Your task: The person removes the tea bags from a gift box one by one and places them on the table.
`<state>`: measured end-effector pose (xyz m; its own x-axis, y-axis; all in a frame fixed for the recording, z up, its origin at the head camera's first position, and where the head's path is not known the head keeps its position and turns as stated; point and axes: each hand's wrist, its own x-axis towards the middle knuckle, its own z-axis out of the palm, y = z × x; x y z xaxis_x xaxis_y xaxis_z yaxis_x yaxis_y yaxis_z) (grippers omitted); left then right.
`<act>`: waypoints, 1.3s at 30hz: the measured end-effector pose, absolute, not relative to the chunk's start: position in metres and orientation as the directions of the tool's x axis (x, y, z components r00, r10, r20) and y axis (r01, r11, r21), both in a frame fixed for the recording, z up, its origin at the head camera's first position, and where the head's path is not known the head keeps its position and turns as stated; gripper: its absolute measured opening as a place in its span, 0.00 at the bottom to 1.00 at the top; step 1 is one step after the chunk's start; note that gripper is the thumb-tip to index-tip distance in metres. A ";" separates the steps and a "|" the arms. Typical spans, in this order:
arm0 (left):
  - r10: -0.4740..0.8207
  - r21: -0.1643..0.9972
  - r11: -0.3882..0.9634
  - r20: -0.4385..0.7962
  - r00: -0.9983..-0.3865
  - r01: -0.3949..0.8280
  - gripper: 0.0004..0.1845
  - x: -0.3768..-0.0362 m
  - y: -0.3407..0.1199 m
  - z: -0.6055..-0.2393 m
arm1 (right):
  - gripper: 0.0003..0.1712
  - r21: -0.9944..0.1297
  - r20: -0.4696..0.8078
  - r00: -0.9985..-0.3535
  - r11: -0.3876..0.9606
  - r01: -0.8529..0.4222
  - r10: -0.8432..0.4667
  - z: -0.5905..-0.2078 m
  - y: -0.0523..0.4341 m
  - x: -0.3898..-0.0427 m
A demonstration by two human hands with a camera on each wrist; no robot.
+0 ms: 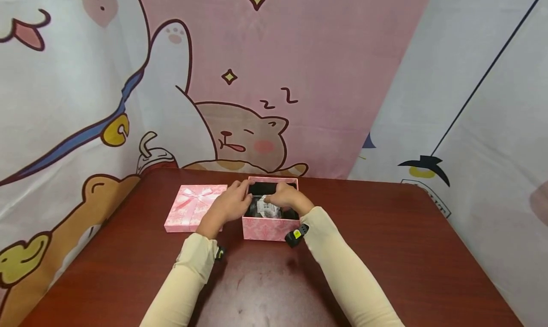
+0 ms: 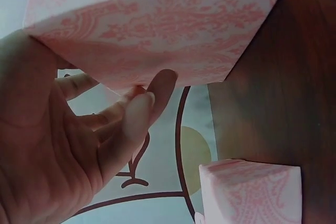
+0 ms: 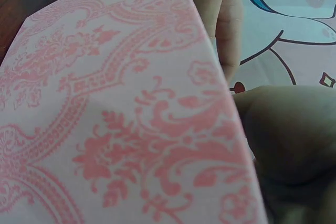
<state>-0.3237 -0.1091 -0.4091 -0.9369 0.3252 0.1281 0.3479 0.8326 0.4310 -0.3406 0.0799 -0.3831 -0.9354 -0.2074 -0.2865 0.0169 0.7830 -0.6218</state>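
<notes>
Two cream sleeves (image 1: 342, 270) come in from the near edge of the head view, each with a small dark device strapped at the wrist, and reach across the dark red-brown counter (image 1: 406, 251) to an open pink box (image 1: 267, 229) patterned with paler scrollwork. The box stands near the middle of the counter, toward its far edge.

The left hand (image 1: 229, 204) lies against the box's left wall. In the left wrist view its fingers (image 2: 139, 111) are loosely bent, with the tips up against the patterned wall; whether they truly clasp the wall or only rest on it cannot be told. The right hand (image 1: 284, 199) reaches over the box's open top, fingers curled down onto the dark things (image 1: 267, 208) inside, which include a black piece at the back and something grey-white in the middle. What the fingers close round is not clear from the head view. The right wrist view is filled almost wholly by the box's patterned wall, with part of a hand behind it.

Just to the left of the box, close beside the left hand, the matching pink lid (image 1: 194, 207) lies flat on the counter with a ribbon bow on top. Behind the counter hangs a cartoon backdrop (image 1: 239, 136) showing a sleeping cat on pink, with pale panels to the right.
</notes>
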 end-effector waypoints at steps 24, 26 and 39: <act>0.313 0.428 0.838 0.130 -0.941 0.338 0.23 -0.324 -0.109 -0.408 | 0.15 -0.682 -0.148 -0.948 0.723 -0.110 -0.283 -0.382 0.071 -0.336; 0.313 0.428 0.838 0.132 -0.940 0.339 0.23 -0.323 -0.109 -0.409 | 0.14 -0.684 -0.131 -0.947 0.718 -0.128 -0.293 -0.385 0.070 -0.336; 0.307 0.436 0.834 0.143 -0.941 0.338 0.23 -0.321 -0.106 -0.410 | 0.20 -0.714 -0.067 -0.969 0.690 -0.120 -0.238 -0.394 0.067 -0.337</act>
